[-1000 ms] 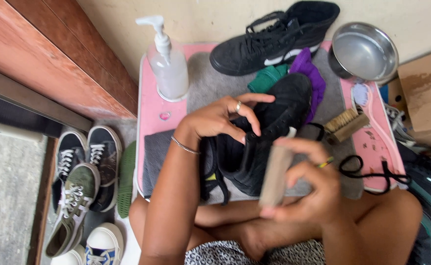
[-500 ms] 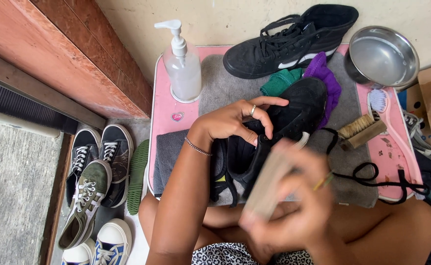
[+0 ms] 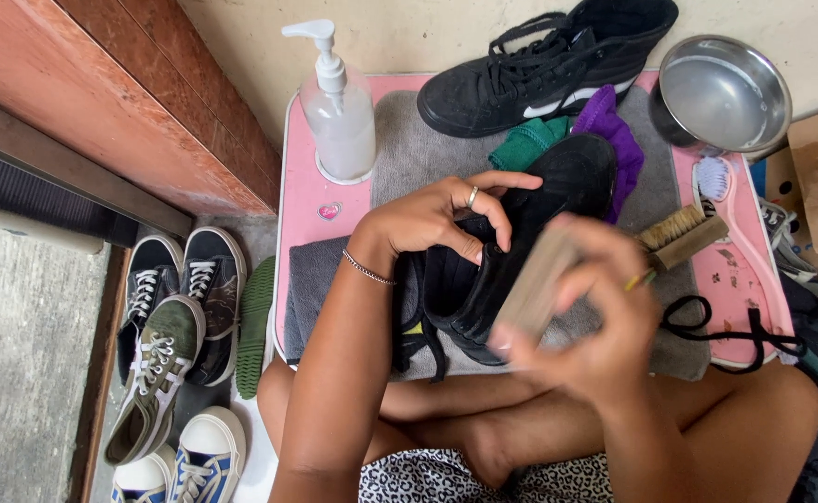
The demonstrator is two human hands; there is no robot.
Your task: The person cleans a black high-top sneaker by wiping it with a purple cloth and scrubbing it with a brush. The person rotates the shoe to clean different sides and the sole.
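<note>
Shoe-cleaning setup, sitting cross-legged at the near edge of a pink tray table (image 3: 299,186). Left hand (image 3: 437,219) curling over and gripping a black shoe (image 3: 521,242), holding it tilted above the table's near middle. Right hand (image 3: 595,326), blurry, clutching a wooden brush block (image 3: 535,284) pressed against the shoe's side. Also lying around: pump bottle (image 3: 339,116) at the far left corner, second black sneaker (image 3: 549,65) along the far edge, steel bowl (image 3: 721,93) at the far right corner, bristle brush (image 3: 679,237) near the right edge.
</note>
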